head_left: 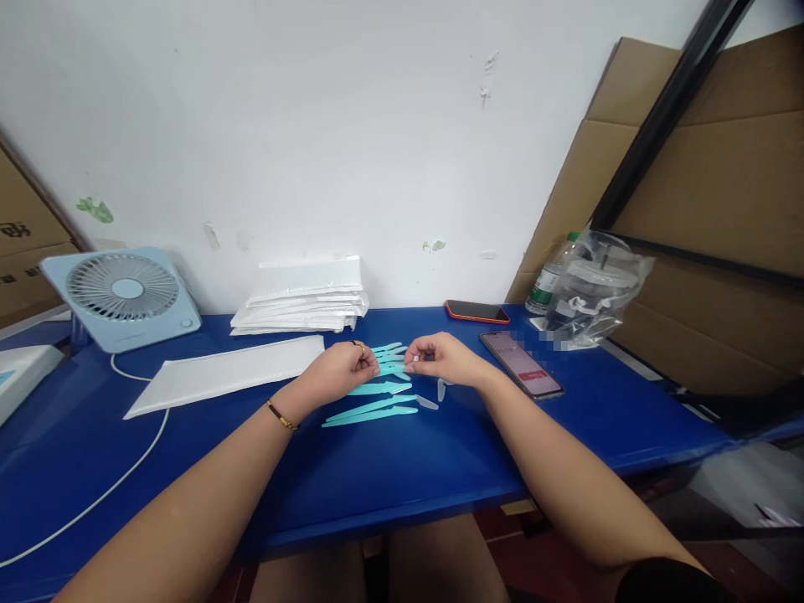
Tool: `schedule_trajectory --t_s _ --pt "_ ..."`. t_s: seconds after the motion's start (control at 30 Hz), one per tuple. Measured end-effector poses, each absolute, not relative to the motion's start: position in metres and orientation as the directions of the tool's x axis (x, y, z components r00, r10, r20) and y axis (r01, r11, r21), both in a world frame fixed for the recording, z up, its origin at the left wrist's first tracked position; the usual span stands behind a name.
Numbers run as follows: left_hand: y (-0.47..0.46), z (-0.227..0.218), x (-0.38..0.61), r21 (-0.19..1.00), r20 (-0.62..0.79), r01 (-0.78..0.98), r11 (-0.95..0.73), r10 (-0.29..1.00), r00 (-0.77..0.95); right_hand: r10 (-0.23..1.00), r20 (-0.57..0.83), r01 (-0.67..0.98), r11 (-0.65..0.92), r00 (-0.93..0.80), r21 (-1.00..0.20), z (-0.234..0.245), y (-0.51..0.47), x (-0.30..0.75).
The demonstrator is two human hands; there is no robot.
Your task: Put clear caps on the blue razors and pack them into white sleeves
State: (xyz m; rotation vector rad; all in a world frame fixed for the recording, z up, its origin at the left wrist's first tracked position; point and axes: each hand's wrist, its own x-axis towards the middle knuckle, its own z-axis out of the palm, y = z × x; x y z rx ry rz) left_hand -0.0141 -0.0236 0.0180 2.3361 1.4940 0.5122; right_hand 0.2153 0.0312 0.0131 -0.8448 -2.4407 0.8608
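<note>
Several turquoise eyebrow razors [370, 413] lie fanned out on the blue table, in front of me and under my hands. My left hand [342, 368] is closed in a pinch at the handle side of one of them. Facing it, my right hand [436, 356] pinches at the blade end of the same razor; its fingertips partly hide what is between them. Small clear blade caps [427, 403] rest on the table just below my right hand, beside the razor heads.
On the left stand a light blue fan [126, 293] with a white cable and a white padded mailer [226, 374]. More mailers [301, 297] are stacked against the wall. Two phones [524, 364] lie right, near a bottle [546, 285] and a bagged cup [587, 293]. Cardboard [722, 167] borders the right.
</note>
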Motion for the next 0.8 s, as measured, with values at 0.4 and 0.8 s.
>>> schedule_trajectory --t_s 0.4,0.8 --pt "-0.025 0.016 -0.017 0.301 0.011 0.831 -0.468 0.873 0.488 0.535 -0.143 0.522 0.67 -0.832 -0.528 0.026 0.028 0.23" --pt "-0.028 0.021 -0.019 0.321 0.108 0.814 -0.485 0.872 0.477 0.667 -0.001 0.503 0.561 -0.745 -0.658 0.024 0.033 0.234"
